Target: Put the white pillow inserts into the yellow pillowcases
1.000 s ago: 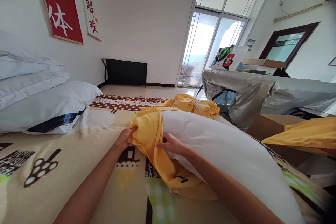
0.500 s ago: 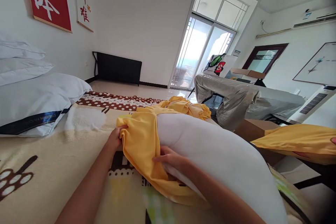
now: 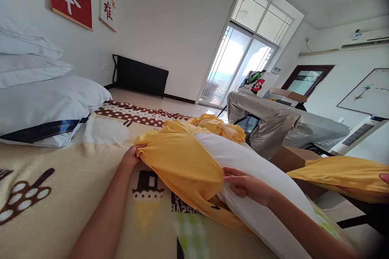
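A long white pillow [image 3: 261, 178] lies on the patterned blanket [image 3: 60, 194] of the bed, its far end inside a yellow pillowcase [image 3: 179, 162]. My left hand [image 3: 130, 157] is closed on the case's left edge near the blanket. My right hand [image 3: 246, 184] pinches the case's open edge where it meets the white pillow. More yellow cloth [image 3: 219, 125] is bunched beyond the pillow's far end.
Three white pillows [image 3: 45, 105] are stacked at the left against the wall. A silver-covered piece of furniture [image 3: 279, 121] stands to the right of the bed, with a cardboard box [image 3: 288, 158] and another yellow cloth [image 3: 343, 174] nearby. A glass balcony door [image 3: 234, 68] is behind.
My right hand has pulled the yellow case's edge further along the white pillow toward me, covering more of it. My left hand keeps its hold at the case's left edge.
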`<state>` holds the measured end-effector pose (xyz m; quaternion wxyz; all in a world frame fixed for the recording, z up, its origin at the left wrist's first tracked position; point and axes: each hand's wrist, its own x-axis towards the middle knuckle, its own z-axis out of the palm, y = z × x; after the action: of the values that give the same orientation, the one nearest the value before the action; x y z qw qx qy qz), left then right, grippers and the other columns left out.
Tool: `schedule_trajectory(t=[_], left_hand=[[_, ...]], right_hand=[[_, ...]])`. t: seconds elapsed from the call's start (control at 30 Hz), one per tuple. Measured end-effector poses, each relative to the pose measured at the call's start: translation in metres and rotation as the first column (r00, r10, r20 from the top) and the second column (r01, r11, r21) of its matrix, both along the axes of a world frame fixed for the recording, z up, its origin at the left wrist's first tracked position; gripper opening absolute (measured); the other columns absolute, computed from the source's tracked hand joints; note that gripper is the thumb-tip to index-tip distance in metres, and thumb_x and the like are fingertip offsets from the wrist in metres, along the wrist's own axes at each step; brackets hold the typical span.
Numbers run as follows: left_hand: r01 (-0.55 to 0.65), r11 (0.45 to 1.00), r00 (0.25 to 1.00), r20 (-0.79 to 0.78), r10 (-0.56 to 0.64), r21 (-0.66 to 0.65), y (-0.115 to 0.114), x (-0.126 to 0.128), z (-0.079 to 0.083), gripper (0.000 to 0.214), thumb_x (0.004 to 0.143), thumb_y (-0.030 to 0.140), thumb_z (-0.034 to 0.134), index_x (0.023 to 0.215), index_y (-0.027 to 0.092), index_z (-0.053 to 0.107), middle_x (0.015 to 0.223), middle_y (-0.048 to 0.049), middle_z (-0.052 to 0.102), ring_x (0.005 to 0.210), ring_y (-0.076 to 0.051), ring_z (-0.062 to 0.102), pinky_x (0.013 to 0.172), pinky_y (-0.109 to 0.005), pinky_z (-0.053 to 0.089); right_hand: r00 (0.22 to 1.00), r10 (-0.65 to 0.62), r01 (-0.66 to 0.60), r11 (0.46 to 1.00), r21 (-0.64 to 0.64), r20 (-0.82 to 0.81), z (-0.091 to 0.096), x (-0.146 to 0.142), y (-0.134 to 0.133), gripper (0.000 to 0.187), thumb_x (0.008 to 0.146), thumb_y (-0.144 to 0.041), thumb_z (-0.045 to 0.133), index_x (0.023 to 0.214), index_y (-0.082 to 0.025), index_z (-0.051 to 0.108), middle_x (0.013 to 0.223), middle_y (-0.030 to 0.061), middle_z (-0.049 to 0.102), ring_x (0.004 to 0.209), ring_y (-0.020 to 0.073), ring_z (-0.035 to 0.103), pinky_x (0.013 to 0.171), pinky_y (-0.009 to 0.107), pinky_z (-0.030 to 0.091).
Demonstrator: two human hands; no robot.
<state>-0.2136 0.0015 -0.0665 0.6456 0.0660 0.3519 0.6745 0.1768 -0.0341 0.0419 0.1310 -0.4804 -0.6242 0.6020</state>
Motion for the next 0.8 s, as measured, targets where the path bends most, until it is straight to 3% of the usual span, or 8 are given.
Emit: schedule_trajectory(t=[0.1, 0.17, 0.23, 0.3, 0.4, 0.53, 0.67, 0.8], left_hand=[[0.019, 0.999, 1.000, -0.006, -0.019, 0.034, 0.000, 0.000, 0.003, 0.033, 0.072, -0.003, 0.046, 0.100, 0.006, 0.061, 0.069, -0.0081, 0.068, 0.053, -0.018, 0.064, 0.050, -0.028, 0.056], [0.014, 0.998, 1.000, -0.012, -0.014, 0.058, -0.001, 0.000, 0.005, 0.031, 0.072, -0.002, 0.046, 0.098, 0.007, 0.061, 0.068, -0.0066, 0.067, 0.052, -0.016, 0.063, 0.049, -0.026, 0.055], [0.003, 0.997, 1.000, -0.019, -0.002, 0.080, -0.003, 0.000, 0.007, 0.028, 0.072, -0.001, 0.047, 0.094, 0.007, 0.061, 0.066, -0.0054, 0.066, 0.051, -0.015, 0.062, 0.049, -0.025, 0.054], [-0.018, 0.995, 0.999, -0.026, 0.020, 0.097, -0.006, -0.002, 0.007, 0.025, 0.071, 0.000, 0.048, 0.090, 0.008, 0.061, 0.066, -0.0044, 0.066, 0.051, -0.015, 0.062, 0.049, -0.024, 0.054], [-0.050, 0.992, 0.998, -0.038, 0.055, 0.117, -0.012, -0.005, 0.006, 0.022, 0.071, 0.003, 0.051, 0.090, 0.010, 0.061, 0.070, -0.0045, 0.067, 0.054, -0.015, 0.062, 0.050, -0.024, 0.054], [-0.083, 0.979, 0.995, -0.043, 0.092, 0.187, -0.021, -0.005, 0.008, 0.024, 0.072, 0.009, 0.052, 0.093, 0.011, 0.062, 0.081, -0.0066, 0.069, 0.066, -0.016, 0.065, 0.058, -0.025, 0.055], [-0.156, 0.943, 0.986, -0.005, 0.165, 0.293, -0.021, 0.009, 0.004, 0.029, 0.082, 0.033, 0.045, 0.099, 0.017, 0.063, 0.090, -0.0071, 0.070, 0.088, -0.021, 0.066, 0.075, -0.030, 0.055], [-0.137, 0.956, 0.986, -0.061, 0.158, 0.261, -0.007, 0.024, -0.005, 0.033, 0.085, 0.032, 0.041, 0.108, 0.018, 0.061, 0.089, -0.0083, 0.069, 0.093, -0.023, 0.065, 0.078, -0.032, 0.054]], right_hand=[[0.993, 0.012, -0.022, 0.996, 0.087, 0.113, 0.012, 0.001, 0.004, 0.046, 0.073, -0.049, 0.065, 0.108, -0.019, 0.055, 0.063, -0.0076, 0.039, 0.045, 0.0027, 0.022, 0.043, 0.022, 0.011], [0.981, -0.013, -0.038, 0.965, 0.259, 0.192, 0.018, -0.015, 0.007, 0.046, 0.073, -0.049, 0.064, 0.107, -0.020, 0.055, 0.075, -0.0030, 0.052, 0.046, 0.0038, 0.033, 0.044, 0.022, 0.020], [0.972, -0.098, -0.026, 0.859, 0.512, 0.213, 0.026, -0.042, 0.008, 0.043, 0.073, -0.046, 0.062, 0.108, -0.022, 0.054, 0.091, 0.0017, 0.059, 0.051, 0.0069, 0.043, 0.050, 0.025, 0.032], [0.972, -0.148, -0.027, 0.699, 0.714, 0.181, 0.033, -0.076, 0.006, 0.037, 0.075, -0.040, 0.058, 0.108, -0.024, 0.054, 0.099, 0.0029, 0.061, 0.057, 0.0096, 0.048, 0.059, 0.028, 0.039], [0.977, -0.093, -0.116, 0.534, 0.838, 0.194, 0.036, -0.135, 0.001, 0.022, 0.082, -0.031, 0.050, 0.100, -0.023, 0.059, 0.092, 0.0016, 0.065, 0.067, 0.0128, 0.054, 0.067, 0.029, 0.039], [0.966, -0.088, -0.189, 0.406, 0.894, 0.244, 0.013, -0.201, 0.007, 0.019, 0.087, -0.025, 0.046, 0.095, -0.021, 0.063, 0.096, 0.0030, 0.067, 0.087, 0.0164, 0.058, 0.072, 0.027, 0.036], [0.959, -0.155, -0.155, 0.408, 0.900, 0.236, -0.031, -0.230, 0.030, 0.018, 0.088, -0.023, 0.045, 0.091, -0.019, 0.063, 0.096, 0.0044, 0.067, 0.093, 0.0169, 0.056, 0.078, 0.027, 0.035], [0.958, -0.170, -0.157, 0.361, 0.919, 0.230, -0.057, -0.232, 0.039, 0.021, 0.091, -0.029, 0.045, 0.085, -0.020, 0.063, 0.091, 0.0037, 0.066, 0.090, 0.0171, 0.055, 0.079, 0.028, 0.033]])
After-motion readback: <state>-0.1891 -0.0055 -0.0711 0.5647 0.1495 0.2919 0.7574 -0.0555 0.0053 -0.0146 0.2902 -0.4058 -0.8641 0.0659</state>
